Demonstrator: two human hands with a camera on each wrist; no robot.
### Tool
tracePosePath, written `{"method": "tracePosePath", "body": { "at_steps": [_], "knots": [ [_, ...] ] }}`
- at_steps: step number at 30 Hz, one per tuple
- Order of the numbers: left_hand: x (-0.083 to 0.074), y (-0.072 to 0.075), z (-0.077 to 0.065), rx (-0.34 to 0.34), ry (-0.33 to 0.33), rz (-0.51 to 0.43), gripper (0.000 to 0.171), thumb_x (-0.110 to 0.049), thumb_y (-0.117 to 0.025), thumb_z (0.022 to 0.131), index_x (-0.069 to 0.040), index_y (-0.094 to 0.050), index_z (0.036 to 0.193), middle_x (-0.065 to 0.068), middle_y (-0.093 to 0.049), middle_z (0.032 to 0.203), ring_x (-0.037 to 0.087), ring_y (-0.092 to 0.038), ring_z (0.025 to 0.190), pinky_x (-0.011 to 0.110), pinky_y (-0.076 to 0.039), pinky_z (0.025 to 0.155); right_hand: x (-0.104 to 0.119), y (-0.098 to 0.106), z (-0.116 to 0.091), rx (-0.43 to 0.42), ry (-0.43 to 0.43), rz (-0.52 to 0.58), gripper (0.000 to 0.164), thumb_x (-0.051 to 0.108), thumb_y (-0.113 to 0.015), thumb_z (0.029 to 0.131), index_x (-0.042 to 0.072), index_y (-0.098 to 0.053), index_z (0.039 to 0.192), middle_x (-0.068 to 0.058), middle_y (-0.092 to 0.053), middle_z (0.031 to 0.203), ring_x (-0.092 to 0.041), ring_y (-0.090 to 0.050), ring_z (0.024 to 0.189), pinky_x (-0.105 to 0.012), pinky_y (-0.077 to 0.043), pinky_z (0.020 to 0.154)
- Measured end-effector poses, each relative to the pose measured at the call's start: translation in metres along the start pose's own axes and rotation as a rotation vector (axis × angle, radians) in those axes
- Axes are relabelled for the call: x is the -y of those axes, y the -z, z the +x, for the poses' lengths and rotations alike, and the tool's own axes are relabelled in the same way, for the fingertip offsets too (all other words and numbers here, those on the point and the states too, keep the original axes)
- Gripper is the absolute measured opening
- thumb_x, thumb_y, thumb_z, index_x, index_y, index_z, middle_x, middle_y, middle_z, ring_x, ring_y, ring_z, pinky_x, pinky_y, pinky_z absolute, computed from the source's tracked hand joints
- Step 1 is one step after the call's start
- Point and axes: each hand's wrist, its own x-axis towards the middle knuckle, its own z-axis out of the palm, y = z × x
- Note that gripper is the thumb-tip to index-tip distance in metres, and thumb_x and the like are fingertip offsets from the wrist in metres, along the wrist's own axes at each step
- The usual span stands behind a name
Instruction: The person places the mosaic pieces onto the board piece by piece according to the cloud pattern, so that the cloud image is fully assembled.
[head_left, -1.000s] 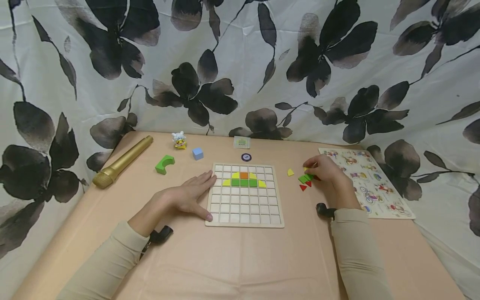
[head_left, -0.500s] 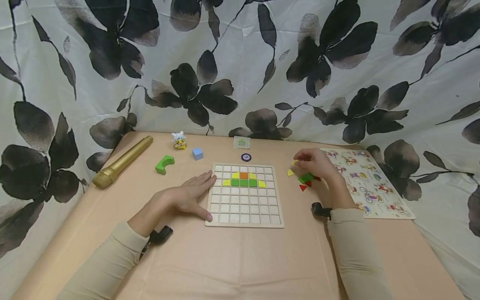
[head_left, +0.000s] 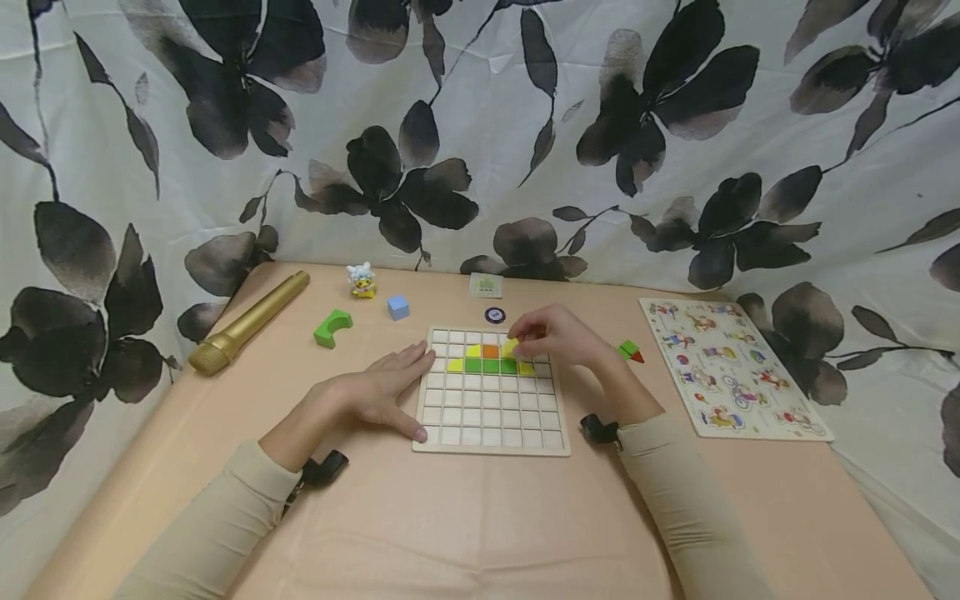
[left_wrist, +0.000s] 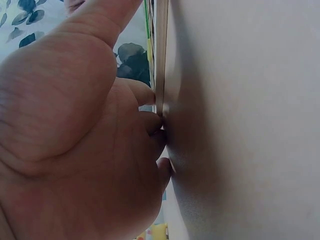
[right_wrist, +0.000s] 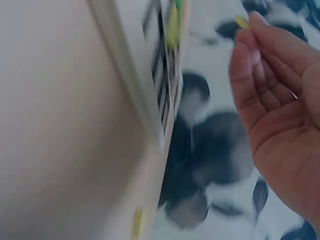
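A white gridded board [head_left: 491, 417] lies on the table, with yellow, green and orange tiles [head_left: 490, 365] in its upper rows. My left hand [head_left: 382, 387] rests along the board's left edge, fingers extended and thumb near the lower left corner. My right hand [head_left: 558, 335] is over the board's upper right part. Between thumb and index finger it pinches a small yellow tile [right_wrist: 242, 21], held above the board in the right wrist view. Past the right wrist, a green tile [head_left: 627, 348] and a red tile [head_left: 637, 357] show partly; the arm hides the others.
A picture board [head_left: 735, 367] lies at the right. Behind the gridded board are a small card [head_left: 486, 286] and a dark round token [head_left: 494, 315]. A blue cube [head_left: 398, 307], green arch block [head_left: 332, 328], toy figure [head_left: 362, 281] and gold microphone [head_left: 251, 321] lie left.
My right hand has lifted a yellow tile from the loose pieces and carried it left over the gridded board. My left hand has stayed at the board's edge.
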Motion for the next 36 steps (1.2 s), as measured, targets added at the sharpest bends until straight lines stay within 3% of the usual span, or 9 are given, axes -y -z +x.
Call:
{"method": "tracePosePath", "body": {
  "at_steps": [8,13,20,28,36],
  "knots": [
    [0.0,0.0,0.0,0.0,0.002,0.006,0.133,-0.069,-0.082,0.076,-0.01,-0.007,0.168,0.013,0.008,0.176,0.033,0.004,0.163,0.054,-0.003,0.132,0.033,-0.041,0.028,0.167,0.158,-0.026,0.018,0.006,-0.082,0.089,0.001,-0.078,0.105,-0.001,-0.072,0.086,-0.013,-0.061,0.078,-0.022,-0.053,0.07],
    [0.0,0.001,0.001,0.004,-0.003,0.019,0.133,-0.071,-0.081,0.076,-0.009,-0.007,0.168,0.014,0.008,0.176,0.031,0.004,0.164,0.053,-0.002,0.133,0.044,-0.059,0.038,0.227,0.162,-0.066,0.02,0.004,-0.084,0.086,0.001,-0.078,0.104,-0.002,-0.072,0.085,-0.01,-0.061,0.076,-0.02,-0.054,0.069],
    [0.002,0.001,0.001,0.002,-0.013,0.029,0.133,-0.071,-0.08,0.076,-0.008,-0.007,0.168,0.015,0.007,0.175,0.033,0.004,0.163,0.054,-0.002,0.132,0.051,-0.073,0.041,0.248,0.147,-0.22,0.02,0.008,-0.086,0.085,0.003,-0.079,0.103,-0.001,-0.075,0.086,-0.007,-0.064,0.076,-0.019,-0.055,0.069],
    [0.002,0.0,0.001,0.005,-0.005,0.022,0.134,-0.071,-0.081,0.076,-0.009,-0.007,0.168,0.015,0.007,0.176,0.031,0.004,0.163,0.054,-0.002,0.133,0.056,-0.08,0.038,0.231,0.195,-0.408,0.022,0.021,-0.087,0.087,0.007,-0.079,0.102,0.004,-0.074,0.083,-0.005,-0.062,0.073,-0.018,-0.053,0.068],
    [0.002,-0.001,0.0,0.001,-0.015,0.023,0.133,-0.07,-0.081,0.077,-0.008,-0.007,0.168,0.015,0.007,0.176,0.031,0.004,0.164,0.053,-0.002,0.133,0.054,-0.084,0.036,0.201,0.21,-0.458,0.018,0.023,-0.086,0.088,0.009,-0.079,0.096,0.004,-0.072,0.081,-0.006,-0.059,0.072,-0.019,-0.051,0.066]
  ]
}}
